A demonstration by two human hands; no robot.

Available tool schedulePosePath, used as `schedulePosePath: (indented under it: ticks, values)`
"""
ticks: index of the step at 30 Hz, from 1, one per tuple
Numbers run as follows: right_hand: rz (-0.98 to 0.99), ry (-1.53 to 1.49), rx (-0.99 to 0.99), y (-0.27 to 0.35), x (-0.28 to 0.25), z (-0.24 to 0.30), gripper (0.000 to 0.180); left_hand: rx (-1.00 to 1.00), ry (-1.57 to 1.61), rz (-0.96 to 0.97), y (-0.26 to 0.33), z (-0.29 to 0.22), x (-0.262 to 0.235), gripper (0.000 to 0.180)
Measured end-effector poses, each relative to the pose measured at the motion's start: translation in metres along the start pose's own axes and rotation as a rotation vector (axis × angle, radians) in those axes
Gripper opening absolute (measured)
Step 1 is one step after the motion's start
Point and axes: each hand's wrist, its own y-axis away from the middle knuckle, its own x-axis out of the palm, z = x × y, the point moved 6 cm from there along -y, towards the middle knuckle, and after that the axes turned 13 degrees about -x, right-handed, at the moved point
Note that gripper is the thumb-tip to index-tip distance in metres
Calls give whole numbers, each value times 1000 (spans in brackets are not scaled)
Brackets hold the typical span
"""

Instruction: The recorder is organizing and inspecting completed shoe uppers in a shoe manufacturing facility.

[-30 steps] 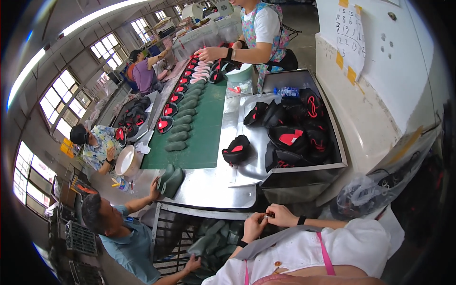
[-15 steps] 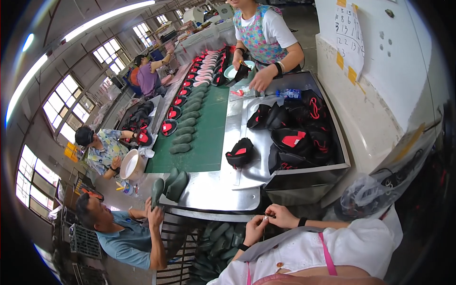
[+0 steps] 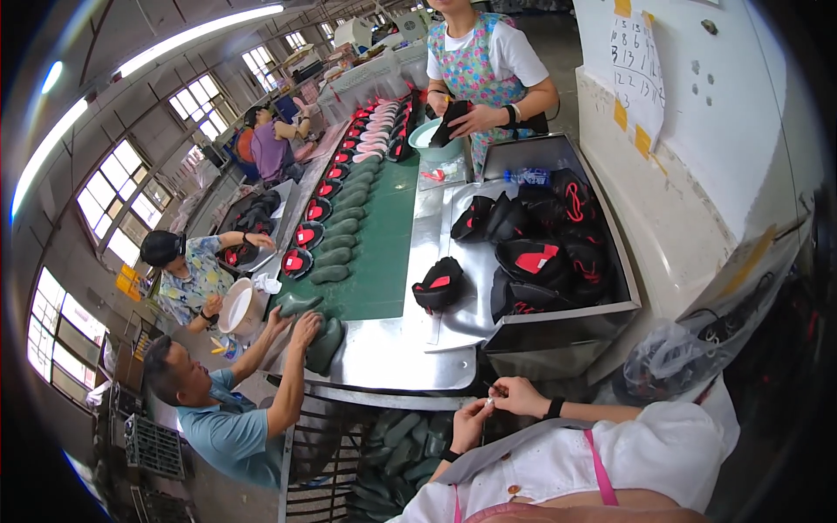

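My left hand [image 3: 470, 426] and my right hand [image 3: 521, 397] meet in front of me, just beyond the near edge of the metal table [image 3: 418, 349]. Both are closed in a pinch, fingertips almost touching. Something small and whitish shows between them, too small to name. Nearest on the table, a black shoe upper [image 3: 438, 285] with a red lining stands by itself. Below and left of my hands, several dark green shoe lasts [image 3: 403, 453] lie in a barred rack [image 3: 323, 471].
A metal tray [image 3: 567, 315] of black and red shoe uppers stands at right. Green lasts [image 3: 330, 275] and uppers line a green conveyor belt [image 3: 379, 261]. A co-worker [image 3: 231, 427] at left handles lasts; another [image 3: 488, 65] across the table holds a black upper over a bowl [image 3: 440, 150].
My hands stay together with slight finger movement; the dark piece at my fingertips shows less. The left co-worker's last has moved toward the belt. The co-worker opposite has brought an upper to the bowl.
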Motion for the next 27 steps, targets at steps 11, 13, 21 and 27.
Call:
schedulePosePath:
  ticks: [11, 13, 21, 27]
  values:
    - [33, 9, 50, 4, -4, 5, 17, 145, -428, -201, 4, -8, 1, 21]
    - [49, -7, 66, 6, -6, 4, 17, 178, -423, -214, 6, -8, 7, 22]
    - [45, 48, 71, 10, -10, 5, 19, 233, -496, -143, 10, -23, 12, 24]
    - [-69, 23, -29, 12, -9, 14, 21, 266, -583, -179, 7, -23, 6, 24]
